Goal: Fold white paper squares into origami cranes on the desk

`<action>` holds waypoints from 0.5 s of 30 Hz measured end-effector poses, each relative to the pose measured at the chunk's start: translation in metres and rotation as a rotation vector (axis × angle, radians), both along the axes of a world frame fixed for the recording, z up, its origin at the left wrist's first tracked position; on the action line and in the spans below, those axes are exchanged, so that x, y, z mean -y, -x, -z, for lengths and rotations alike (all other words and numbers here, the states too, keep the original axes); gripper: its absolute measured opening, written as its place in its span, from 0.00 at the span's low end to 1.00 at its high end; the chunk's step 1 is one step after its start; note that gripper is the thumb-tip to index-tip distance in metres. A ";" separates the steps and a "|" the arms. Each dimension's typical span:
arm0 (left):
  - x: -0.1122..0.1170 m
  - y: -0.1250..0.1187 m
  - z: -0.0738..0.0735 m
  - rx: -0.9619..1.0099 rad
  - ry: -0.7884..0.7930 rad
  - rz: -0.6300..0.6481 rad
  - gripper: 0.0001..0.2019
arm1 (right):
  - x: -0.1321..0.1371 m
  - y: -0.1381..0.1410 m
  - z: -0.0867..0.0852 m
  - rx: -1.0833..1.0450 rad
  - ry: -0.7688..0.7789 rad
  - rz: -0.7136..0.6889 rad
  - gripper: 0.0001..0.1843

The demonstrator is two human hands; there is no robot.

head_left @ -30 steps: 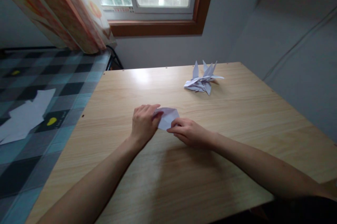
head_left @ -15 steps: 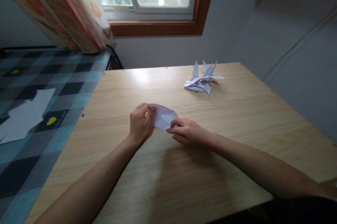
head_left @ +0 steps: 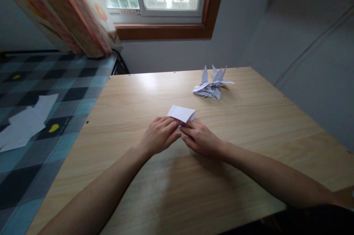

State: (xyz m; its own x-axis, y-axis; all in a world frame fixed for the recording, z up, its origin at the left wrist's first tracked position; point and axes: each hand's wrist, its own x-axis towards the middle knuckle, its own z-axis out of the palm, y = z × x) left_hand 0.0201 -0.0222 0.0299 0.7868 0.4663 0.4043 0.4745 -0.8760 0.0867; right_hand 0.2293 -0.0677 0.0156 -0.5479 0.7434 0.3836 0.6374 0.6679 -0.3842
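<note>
A folded white paper [head_left: 181,113] is being touched at its near edge by both hands, around the middle of the wooden tabletop [head_left: 124,98]. Its long axis is running left to right, the right end slanting slightly nearer, and a fold is being shown at that end. The near left edge is being touched by the left hand [head_left: 160,135], half open, thumb spread from the fingers; the near right corner, by the right hand [head_left: 203,137], loosely curled. Whether either is pinching cannot be told. Folded paper shapes [head_left: 211,87] are being supported farther right, and loose sheets [head_left: 27,122] by the checked cloth [head_left: 16,181] at left.
</note>
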 end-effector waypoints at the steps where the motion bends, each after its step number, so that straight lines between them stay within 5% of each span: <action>1: -0.001 0.000 0.000 -0.022 0.034 -0.021 0.14 | 0.000 0.000 0.001 0.007 -0.030 -0.014 0.11; 10: -0.001 0.002 -0.002 -0.090 0.122 -0.034 0.13 | -0.007 -0.009 -0.009 0.314 -0.419 -0.229 0.13; 15: -0.001 0.003 0.000 -0.073 0.124 -0.044 0.10 | -0.003 -0.008 -0.022 0.518 -0.528 -0.222 0.11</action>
